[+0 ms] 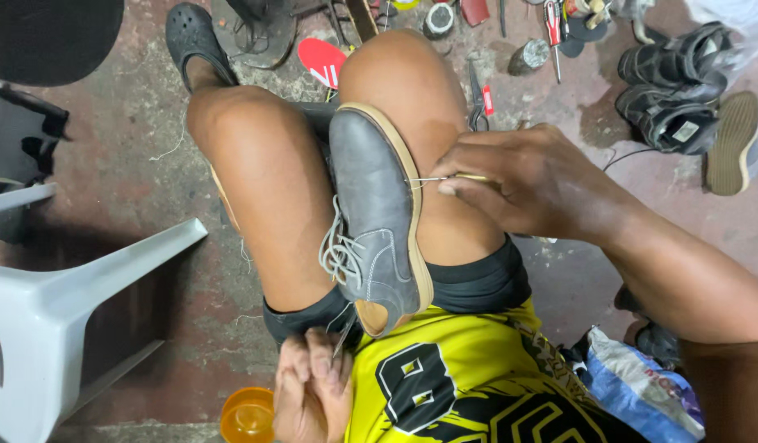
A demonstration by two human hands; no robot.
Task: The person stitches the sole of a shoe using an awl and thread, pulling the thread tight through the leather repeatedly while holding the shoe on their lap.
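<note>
Far left: white plastic chair [43, 328] on stained reddish concrete floor [141, 156]. Below, small round orange plastic cup [248, 414]. Beside it, left hand [309, 390] closed, probably pinching thin thread at heel. Centre: grey leather lace-up shoe with tan sole [375, 213] clamped between bare knees. Right hand [522, 180] gripping thin metal awl [444, 178], tip at sole edge. Far right: black sandals [670, 90].

Blue-and-white crumpled bag [641, 381] lying on the floor, lower right. Red oval sign [321, 61] with white marks lying at top, between the knees. Small red label [488, 100] showing on scissors beside it.
</note>
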